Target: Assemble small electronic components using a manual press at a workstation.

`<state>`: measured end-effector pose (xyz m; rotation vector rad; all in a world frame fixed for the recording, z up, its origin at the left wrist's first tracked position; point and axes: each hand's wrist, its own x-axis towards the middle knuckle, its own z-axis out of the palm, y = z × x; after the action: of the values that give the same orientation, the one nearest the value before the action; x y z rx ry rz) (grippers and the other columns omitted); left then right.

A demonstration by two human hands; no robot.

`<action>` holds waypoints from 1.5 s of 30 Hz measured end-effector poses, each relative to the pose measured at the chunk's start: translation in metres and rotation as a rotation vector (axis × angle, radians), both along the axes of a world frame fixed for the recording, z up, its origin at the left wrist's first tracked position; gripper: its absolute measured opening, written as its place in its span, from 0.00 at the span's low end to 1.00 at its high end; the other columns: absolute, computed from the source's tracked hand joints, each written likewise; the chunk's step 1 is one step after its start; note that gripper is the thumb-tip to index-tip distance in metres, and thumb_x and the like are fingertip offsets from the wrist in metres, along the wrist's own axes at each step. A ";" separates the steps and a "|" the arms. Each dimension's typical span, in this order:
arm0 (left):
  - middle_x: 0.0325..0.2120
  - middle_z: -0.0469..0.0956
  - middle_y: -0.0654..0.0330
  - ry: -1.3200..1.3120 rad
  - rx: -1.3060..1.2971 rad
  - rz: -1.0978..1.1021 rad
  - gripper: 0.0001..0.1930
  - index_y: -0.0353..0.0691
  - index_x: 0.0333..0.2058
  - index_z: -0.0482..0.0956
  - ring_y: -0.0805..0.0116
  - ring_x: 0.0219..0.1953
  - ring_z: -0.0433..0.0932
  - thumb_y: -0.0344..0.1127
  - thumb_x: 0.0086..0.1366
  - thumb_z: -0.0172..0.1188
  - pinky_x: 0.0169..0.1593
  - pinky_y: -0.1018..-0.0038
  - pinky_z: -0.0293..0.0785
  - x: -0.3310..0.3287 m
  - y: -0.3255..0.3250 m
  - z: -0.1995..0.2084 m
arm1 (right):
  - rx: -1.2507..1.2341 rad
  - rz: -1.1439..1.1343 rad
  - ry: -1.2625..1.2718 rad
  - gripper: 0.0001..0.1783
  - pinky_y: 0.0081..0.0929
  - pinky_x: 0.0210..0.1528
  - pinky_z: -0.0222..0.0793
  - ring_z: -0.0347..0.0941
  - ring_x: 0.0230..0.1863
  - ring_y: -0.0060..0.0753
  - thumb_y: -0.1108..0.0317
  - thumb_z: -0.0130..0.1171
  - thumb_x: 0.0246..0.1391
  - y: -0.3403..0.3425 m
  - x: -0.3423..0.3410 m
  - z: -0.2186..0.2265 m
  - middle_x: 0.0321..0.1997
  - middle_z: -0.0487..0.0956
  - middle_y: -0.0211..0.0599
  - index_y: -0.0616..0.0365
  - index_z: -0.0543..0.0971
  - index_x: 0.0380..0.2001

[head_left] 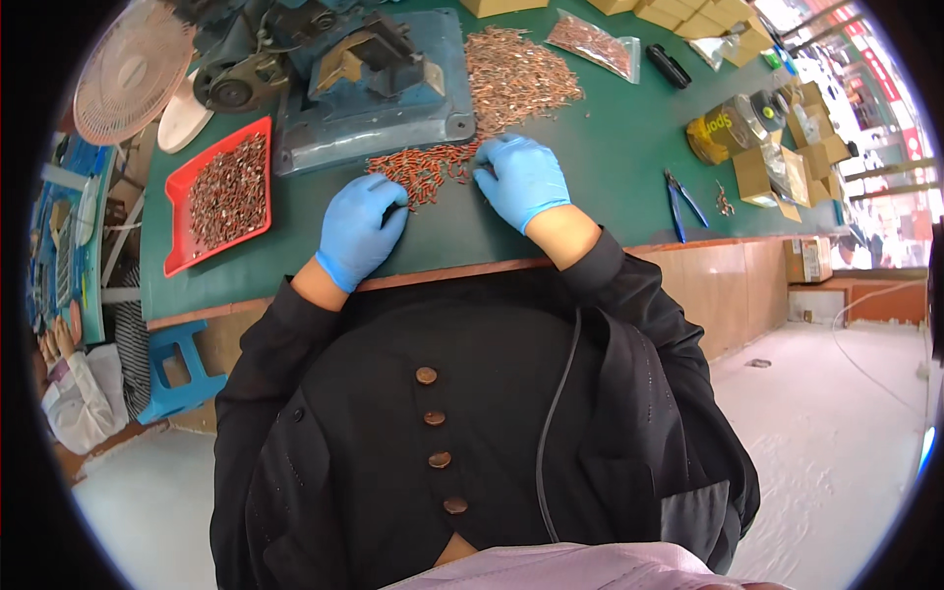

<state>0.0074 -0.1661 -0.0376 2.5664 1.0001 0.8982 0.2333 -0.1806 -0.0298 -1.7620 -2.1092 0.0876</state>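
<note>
Both my hands wear blue gloves and rest at the near side of the green table [629, 147]. My left hand [362, 231] is closed, its fingers curled at the left edge of a small heap of reddish-brown rod-shaped pieces [425, 175]. At the right edge of that heap, my right hand [521, 180] has its fingers bent and drawn together. What either hand's fingertips hold, if anything, is hidden. Beyond my right hand spreads a larger, paler pile of similar pieces [516, 74].
A blue machine [457, 79] stands behind the heap. Left of it lies a red tray [179, 192] of pieces. Blue-handled pliers [677, 208], a large jar [723, 133], cardboard boxes [762, 177], a black marker-like object [669, 66] and a bag of pieces [595, 44] lie right.
</note>
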 end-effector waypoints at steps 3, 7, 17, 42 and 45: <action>0.23 0.70 0.57 -0.017 0.047 0.000 0.05 0.41 0.25 0.73 0.55 0.29 0.71 0.27 0.48 0.58 0.33 0.65 0.68 0.008 0.000 0.001 | -0.124 -0.160 -0.078 0.11 0.40 0.39 0.68 0.73 0.37 0.47 0.61 0.58 0.45 0.000 0.017 0.008 0.34 0.76 0.42 0.54 0.77 0.30; 0.23 0.71 0.57 0.012 0.067 -0.005 0.06 0.41 0.27 0.75 0.55 0.28 0.72 0.26 0.48 0.59 0.32 0.65 0.68 0.016 0.002 0.011 | -0.107 -0.127 -0.035 0.12 0.41 0.39 0.69 0.74 0.36 0.47 0.61 0.58 0.46 0.000 0.026 0.009 0.33 0.76 0.44 0.56 0.77 0.31; 0.23 0.71 0.57 0.002 0.029 0.030 0.05 0.41 0.27 0.75 0.55 0.28 0.72 0.26 0.48 0.58 0.32 0.66 0.68 0.016 -0.002 0.009 | -0.131 -0.088 -0.127 0.12 0.41 0.38 0.70 0.74 0.35 0.49 0.62 0.56 0.47 -0.005 0.026 0.018 0.32 0.76 0.45 0.59 0.75 0.31; 0.28 0.76 0.56 -0.218 -0.144 0.022 0.05 0.39 0.31 0.77 0.58 0.31 0.75 0.29 0.54 0.56 0.36 0.69 0.71 -0.014 -0.018 -0.025 | -0.487 0.019 1.310 0.07 0.13 0.31 0.67 0.71 0.28 0.18 0.74 0.56 0.52 -0.036 -0.012 -0.010 0.29 0.77 0.31 0.61 0.75 0.35; 0.30 0.77 0.60 -0.356 -0.395 -0.022 0.08 0.38 0.36 0.77 0.71 0.31 0.75 0.29 0.56 0.58 0.37 0.77 0.71 0.000 -0.024 -0.006 | -0.580 0.044 1.399 0.07 0.13 0.31 0.66 0.72 0.28 0.18 0.73 0.55 0.53 -0.042 -0.020 -0.004 0.29 0.77 0.32 0.61 0.75 0.36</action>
<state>0.0075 -0.1896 -0.0435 2.0027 0.9302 0.9919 0.2138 -0.2224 -0.0337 -1.1677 -1.0555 1.5389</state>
